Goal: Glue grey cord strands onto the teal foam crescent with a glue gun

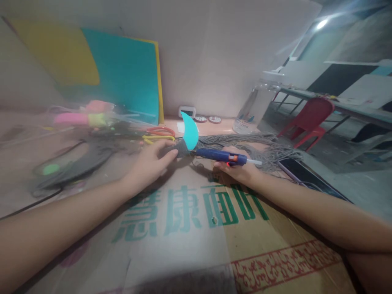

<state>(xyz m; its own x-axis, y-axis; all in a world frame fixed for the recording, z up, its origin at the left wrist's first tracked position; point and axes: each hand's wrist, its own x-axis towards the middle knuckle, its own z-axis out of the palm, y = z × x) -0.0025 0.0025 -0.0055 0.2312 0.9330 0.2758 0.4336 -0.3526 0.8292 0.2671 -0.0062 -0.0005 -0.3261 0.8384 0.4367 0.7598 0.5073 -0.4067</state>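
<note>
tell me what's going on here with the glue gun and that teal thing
A person is working over a sheet of cardboard on the table. The left hand grips a small gray piece with a curved teal shape standing up from it. The right hand holds a blue glue gun, nozzle pointed at the base of the teal shape. Gray yarn lies just behind, a phone to the right.
</note>
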